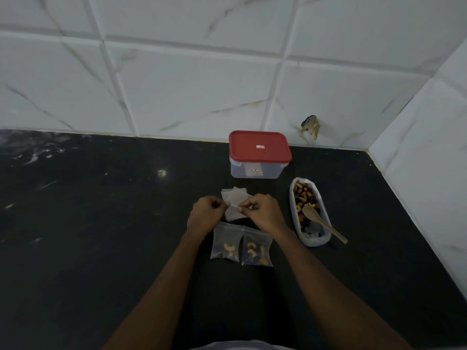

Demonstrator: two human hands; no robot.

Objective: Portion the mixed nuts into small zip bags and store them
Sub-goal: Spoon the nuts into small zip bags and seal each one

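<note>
Black counter [101, 223]: left hand [206, 213] and right hand [265, 210] both pinch one empty zip bag [233, 201]; two filled bags [226, 242] [257, 247] lie nearer, one nut tray [314, 240] with one spoon [326, 224] right, one red-lidded box [259, 155] behind

Left hand [205, 215]: fingers curled, thumb and forefinger pinching the empty zip bag [234, 201] at its 9 o'clock edge. Right hand [264, 213]: matching pinch at the 3 o'clock edge. Forearms: bare, entering from 7 and 5 o'clock, converging toward 12. Knuckles uppermost.
</note>
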